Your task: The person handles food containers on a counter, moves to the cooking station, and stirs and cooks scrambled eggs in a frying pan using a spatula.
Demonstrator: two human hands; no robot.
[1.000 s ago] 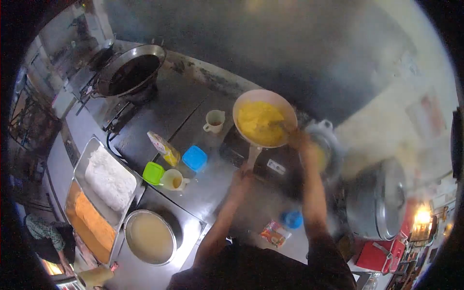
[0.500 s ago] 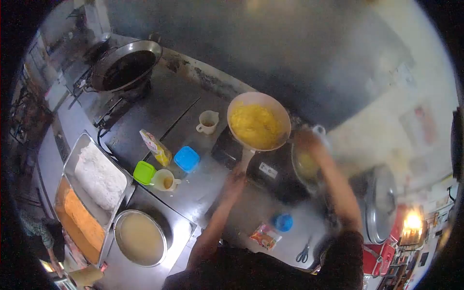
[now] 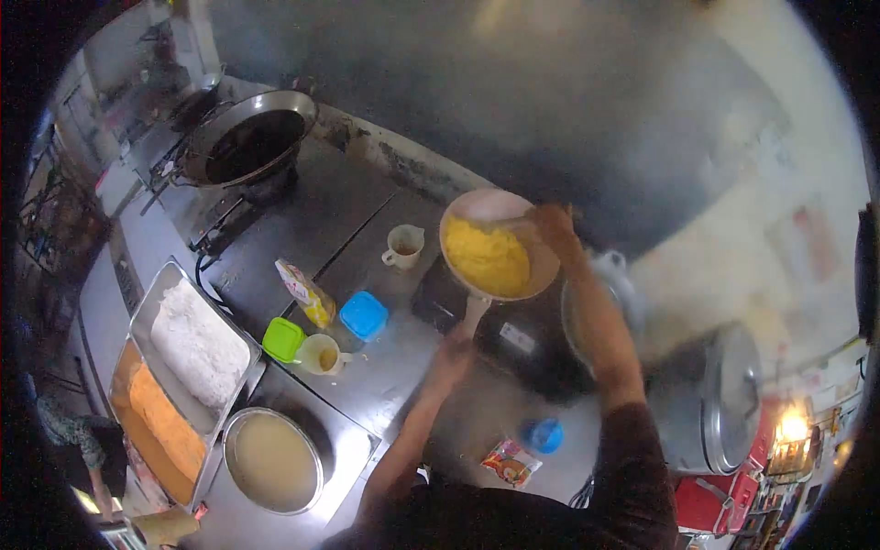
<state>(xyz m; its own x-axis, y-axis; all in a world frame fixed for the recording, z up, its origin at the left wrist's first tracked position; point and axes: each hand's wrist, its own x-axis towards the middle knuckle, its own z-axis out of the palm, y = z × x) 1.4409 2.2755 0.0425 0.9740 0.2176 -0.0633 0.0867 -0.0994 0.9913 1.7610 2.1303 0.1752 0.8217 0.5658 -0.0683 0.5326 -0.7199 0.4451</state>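
Observation:
My left hand is wrapped round the pale handle of a frying pan. The pan is light inside and holds a soft yellow mass like scrambled egg. Over the pan's far right rim, my right hand grips a stirring utensil that reaches down to the yellow food; its exact kind is blurred. Under the pan sits a dark cooker. Right of it, partly behind my right forearm, stands a round metal pot.
Left are a measuring cup, blue-lidded tub, green-lidded tub, and second cup. Beyond lie trays of white powder and orange crumbs, a bowl of pale liquid, and a wok. A large pot stands right.
My right hand has moved from beside the pot, up and left, over the pan's rim. The yellow food looks more gathered. My left hand keeps its hold on the handle.

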